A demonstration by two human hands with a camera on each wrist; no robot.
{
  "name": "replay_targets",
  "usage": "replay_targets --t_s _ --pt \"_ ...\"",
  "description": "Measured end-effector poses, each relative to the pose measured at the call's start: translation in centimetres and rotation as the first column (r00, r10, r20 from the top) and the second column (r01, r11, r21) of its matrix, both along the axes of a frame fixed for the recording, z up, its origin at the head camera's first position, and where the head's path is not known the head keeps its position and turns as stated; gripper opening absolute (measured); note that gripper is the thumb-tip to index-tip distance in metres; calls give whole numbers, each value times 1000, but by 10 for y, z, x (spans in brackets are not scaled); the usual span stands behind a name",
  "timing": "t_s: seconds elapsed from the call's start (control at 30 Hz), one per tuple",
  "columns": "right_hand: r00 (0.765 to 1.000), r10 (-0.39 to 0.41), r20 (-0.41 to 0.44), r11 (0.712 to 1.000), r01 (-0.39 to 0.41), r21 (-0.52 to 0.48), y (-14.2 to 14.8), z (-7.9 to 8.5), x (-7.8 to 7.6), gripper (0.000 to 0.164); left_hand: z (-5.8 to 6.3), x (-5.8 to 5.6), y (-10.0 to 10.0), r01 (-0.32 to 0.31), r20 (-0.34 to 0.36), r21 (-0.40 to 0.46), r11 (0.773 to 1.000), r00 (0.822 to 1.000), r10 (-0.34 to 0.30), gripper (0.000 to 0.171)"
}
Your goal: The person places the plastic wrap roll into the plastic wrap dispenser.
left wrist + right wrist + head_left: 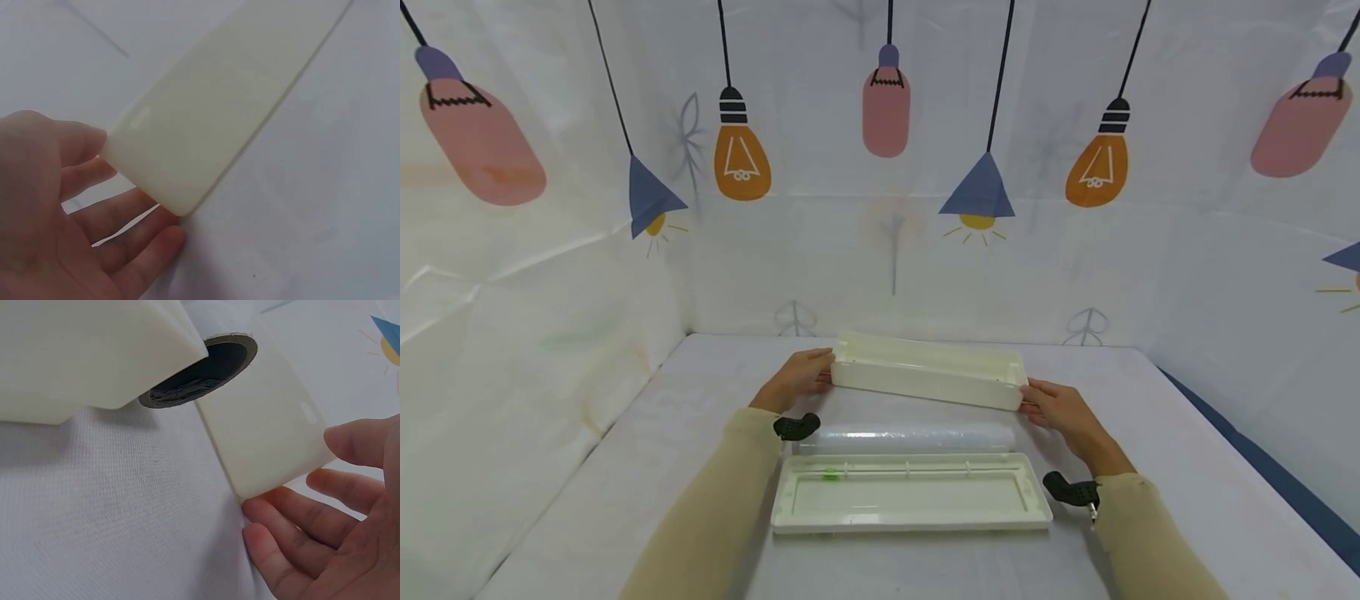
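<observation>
Starting at the left, I see the left hand (797,379) closed on the left end of the long cream box (927,385), thumb at one edge and fingertips curled around the lower corner. From that hand, the box runs off to the right, open side up, its long axis mostly left to right but slanted, so the right end sits closer to me. I can't tell from here whether its underside touches the table (715,475). Just on the near side of the box lies the clear wrap roll (910,438), its axis also left to right, squarer to me than the box's. Nearer again, just beside the roll, the shallow cream lid (917,503) lies flat in line with it, a small green piece (831,474) toward its left on the far side. At the right, the right hand (1063,410) has the box's other end clamped between thumb and fingers, so the box spans the gap between the two hands and neither is nearer to it. The relation I judge to matter is that slant of box against roll: the right fingers are nearer to the roll's end than the left ones.
</observation>
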State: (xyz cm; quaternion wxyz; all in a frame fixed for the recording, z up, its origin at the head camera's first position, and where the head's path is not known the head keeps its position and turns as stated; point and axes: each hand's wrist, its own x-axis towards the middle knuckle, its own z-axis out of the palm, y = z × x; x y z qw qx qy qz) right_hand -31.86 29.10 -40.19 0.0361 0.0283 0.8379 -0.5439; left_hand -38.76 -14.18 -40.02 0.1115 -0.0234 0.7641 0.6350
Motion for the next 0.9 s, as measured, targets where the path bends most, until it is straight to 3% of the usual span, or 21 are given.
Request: replay_targets --t_s 0.4,0.9 --pt "999 -24 -41 1000 24 15 -1 0 2 61 5 0 1 -16 -3 -21 1000 1000 16 49" --pt "999 -43 -18 999 43 32 -3 1 2 59 7 2 4 -56 -14 -37 998 998 56 49"
